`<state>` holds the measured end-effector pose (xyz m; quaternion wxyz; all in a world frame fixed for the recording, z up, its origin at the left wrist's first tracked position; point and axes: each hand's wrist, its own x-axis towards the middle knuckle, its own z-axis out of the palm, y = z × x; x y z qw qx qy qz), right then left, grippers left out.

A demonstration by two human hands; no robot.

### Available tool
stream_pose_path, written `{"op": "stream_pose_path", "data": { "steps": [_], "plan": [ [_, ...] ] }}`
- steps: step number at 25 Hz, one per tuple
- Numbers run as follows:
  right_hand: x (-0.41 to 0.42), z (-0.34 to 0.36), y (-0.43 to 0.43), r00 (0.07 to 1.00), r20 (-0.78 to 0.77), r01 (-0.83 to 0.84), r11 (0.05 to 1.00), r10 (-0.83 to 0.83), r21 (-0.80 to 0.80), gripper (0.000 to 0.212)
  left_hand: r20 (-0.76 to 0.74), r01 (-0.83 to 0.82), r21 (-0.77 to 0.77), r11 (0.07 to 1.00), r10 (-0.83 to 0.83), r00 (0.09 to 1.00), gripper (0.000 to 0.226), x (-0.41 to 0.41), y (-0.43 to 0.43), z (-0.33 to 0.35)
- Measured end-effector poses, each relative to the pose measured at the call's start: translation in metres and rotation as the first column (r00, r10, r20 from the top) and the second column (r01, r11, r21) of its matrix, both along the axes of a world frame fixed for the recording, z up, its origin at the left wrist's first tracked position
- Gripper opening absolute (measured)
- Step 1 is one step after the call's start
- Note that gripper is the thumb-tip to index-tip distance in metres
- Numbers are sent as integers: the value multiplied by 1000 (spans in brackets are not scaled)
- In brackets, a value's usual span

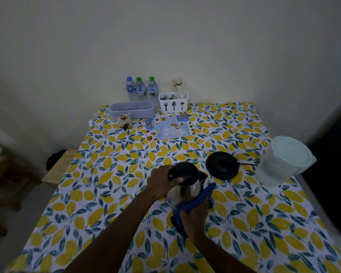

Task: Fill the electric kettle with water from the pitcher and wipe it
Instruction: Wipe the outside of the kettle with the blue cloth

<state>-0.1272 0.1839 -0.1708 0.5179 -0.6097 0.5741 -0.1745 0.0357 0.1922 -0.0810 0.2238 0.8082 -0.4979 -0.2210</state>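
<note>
kettle stood near the middle of the table, off its black base, which sat just to the right. my left hand gripped the handle at the top. my right hand pressed a blue cloth on its shiny side. i judged this the wiping step. next i should rub all around. the pitcher stood far right, lid on.

We count three water bottles, one kettle, one kettle base, one lidded pitcher, one blue cloth, one cutlery caddy, one long lidded box, one small jar, one printed leaflet, one table, two hands.
</note>
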Motion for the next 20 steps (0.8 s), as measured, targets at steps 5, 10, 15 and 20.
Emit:
{"op": "stream_pose_path", "data": {
  "steps": [5, 10, 15, 20],
  "plan": [
    [-18, 0, -20, 994, 79, -68, 996, 72, -57, 62, -177, -88, -203, 975, 52, 983, 56, 13, 29, -14],
    [-37, 11, -40, 995, 52, -76, 988, 84, -133, 45, -200, -78, -219, 973, 34, 979, 33, 21, 28, -18],
    [-53, 20, -62, 981, -35, -190, 896, 192, -400, 43, -210, -212, -312, 926, 150, 966, 30, 19, 20, -25],
    [-60, 4, -95, 887, -335, -438, 807, 317, -397, 54, -211, -245, -415, 876, 170, 963, 35, 25, -6, -6]
  ]
}}
